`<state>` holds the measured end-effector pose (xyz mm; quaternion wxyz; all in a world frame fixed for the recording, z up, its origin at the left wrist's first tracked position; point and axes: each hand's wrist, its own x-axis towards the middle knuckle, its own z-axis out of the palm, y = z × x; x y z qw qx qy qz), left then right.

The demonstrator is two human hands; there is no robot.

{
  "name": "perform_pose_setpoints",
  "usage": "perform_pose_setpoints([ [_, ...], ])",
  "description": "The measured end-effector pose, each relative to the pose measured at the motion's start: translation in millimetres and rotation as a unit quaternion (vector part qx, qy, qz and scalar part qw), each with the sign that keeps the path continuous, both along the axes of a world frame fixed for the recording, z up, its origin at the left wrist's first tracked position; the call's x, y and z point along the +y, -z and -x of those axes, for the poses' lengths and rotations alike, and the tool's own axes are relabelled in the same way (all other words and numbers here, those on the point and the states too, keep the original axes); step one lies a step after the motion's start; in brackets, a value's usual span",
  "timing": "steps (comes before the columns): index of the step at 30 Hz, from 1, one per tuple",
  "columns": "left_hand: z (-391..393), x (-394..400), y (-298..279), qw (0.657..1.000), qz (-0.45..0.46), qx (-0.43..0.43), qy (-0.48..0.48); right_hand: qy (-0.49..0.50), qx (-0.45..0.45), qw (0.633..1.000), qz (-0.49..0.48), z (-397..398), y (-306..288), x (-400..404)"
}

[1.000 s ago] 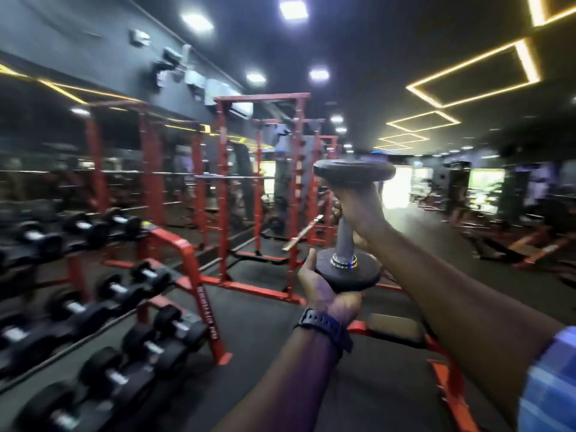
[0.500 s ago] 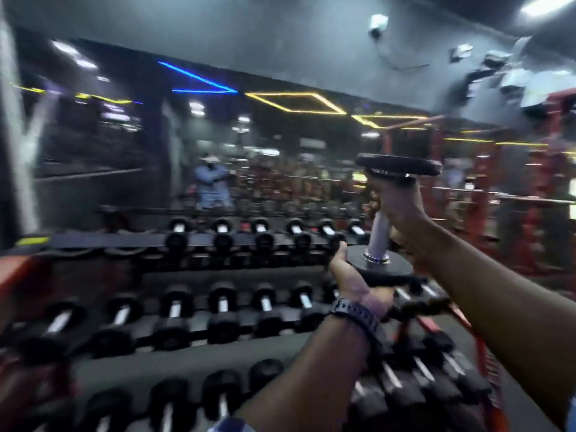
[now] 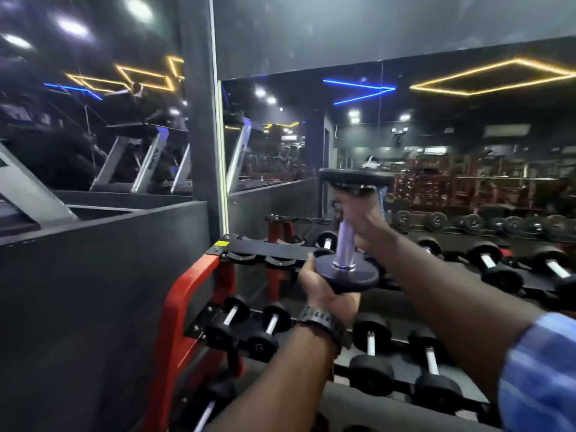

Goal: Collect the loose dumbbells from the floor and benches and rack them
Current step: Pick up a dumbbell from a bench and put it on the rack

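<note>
The dumbbell (image 3: 346, 232) stood upright in mid-air over the rack's (image 3: 187, 294) top tier, chrome handle vertical. Right hand (image 3: 363, 221) wrapped tight around the handle just under the upper head; left hand (image 3: 324, 291) cupped the lower head from seven o'clock, black watch (image 3: 322, 325) on that wrist. Racked dumbbells (image 3: 371, 357) filled the tiers at five o'clock, a mirror (image 3: 436, 135) at twelve

I could read no text anywhere. A small yellow sticker (image 3: 221, 243) sat at the left end of the dumbbell rack's (image 3: 187, 294) top shelf, but its print was too small and blurred for me.
</note>
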<state>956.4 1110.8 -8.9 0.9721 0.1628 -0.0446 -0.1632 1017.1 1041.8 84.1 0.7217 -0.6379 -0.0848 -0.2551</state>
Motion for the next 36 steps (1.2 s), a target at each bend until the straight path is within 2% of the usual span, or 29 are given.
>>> perform_pose_setpoints([
  [6, -112, 28, 24, 0.998, 0.000, -0.013, -0.056, -0.065, 0.002, 0.998, -0.001, -107, 18, 42],
  [12, -228, 68, 34, 0.997, -0.021, 0.073, -0.009, -0.076, 0.032, 0.996, -0.025, -212, 33, 70],
  [20, -373, 82, 46, 0.986, -0.040, 0.151, -0.062, -0.084, 0.076, 0.993, -0.025, -369, 54, 83],
  [26, -498, 81, 76, 0.975, -0.087, 0.187, -0.087, -0.099, 0.143, 0.985, -0.009, -517, 100, 77],
  [29, -557, 82, 89, 0.957, -0.155, 0.229, -0.087, -0.124, 0.195, 0.973, -0.008, -589, 123, 72],
  [33, -631, 83, 107, 0.939, -0.223, 0.251, -0.074, -0.152, 0.288, 0.945, -0.014, -677, 156, 63],
  [36, -679, 85, 121, 0.932, -0.259, 0.250, -0.037, -0.121, 0.332, 0.936, 0.002, -737, 189, 54],
])
